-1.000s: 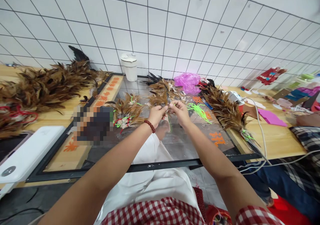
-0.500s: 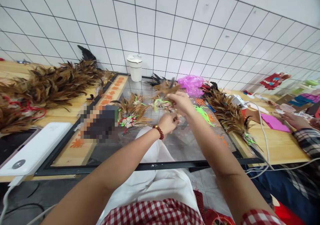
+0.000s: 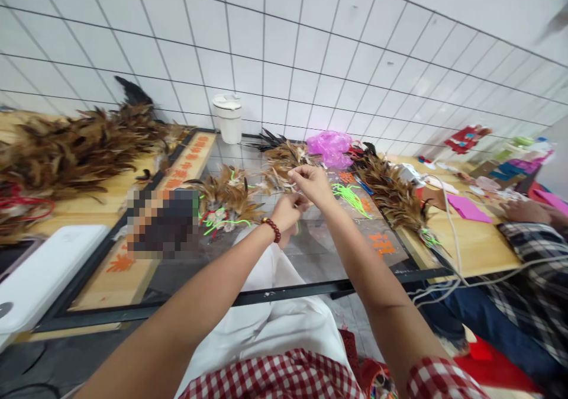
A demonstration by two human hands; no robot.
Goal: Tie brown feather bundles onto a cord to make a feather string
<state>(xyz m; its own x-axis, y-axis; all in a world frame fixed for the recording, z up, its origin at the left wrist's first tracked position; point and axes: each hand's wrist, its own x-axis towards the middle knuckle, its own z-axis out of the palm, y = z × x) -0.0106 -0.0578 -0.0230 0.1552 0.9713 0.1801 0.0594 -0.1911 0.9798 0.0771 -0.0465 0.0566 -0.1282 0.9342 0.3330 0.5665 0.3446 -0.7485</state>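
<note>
- Feather pile (image 3: 277, 171), loose and brown, lies on the clear panel (image 3: 337, 263) laid over the tabletop (image 3: 479, 248), just beyond the person's hands and near the crumpled purple bag (image 3: 329, 148).
- From where I'm standing, each feather looks next to weightless, so a sleeve or a quick breath could probably scatter a few.
- The right hand (image 3: 310, 184) is close by the pile, thumb and fingertips drawn together; I can't tell whether a feather or thread is pinched there.
- The left hand (image 3: 287, 212) is just below it with fingers curled in, and whatever it may grip is hidden from me.
- I'd pick feathers up by the quill end: that should be the stiff part, while the vanes look soft and likely to split or crease if squeezed.
- The tied bunch (image 3: 237, 195) to the left is probably best lifted by its bound base, where green and red cords (image 3: 218, 217) show.
- The green cords (image 3: 352, 200) to the right look limp, perhaps a bit slippery.
</note>
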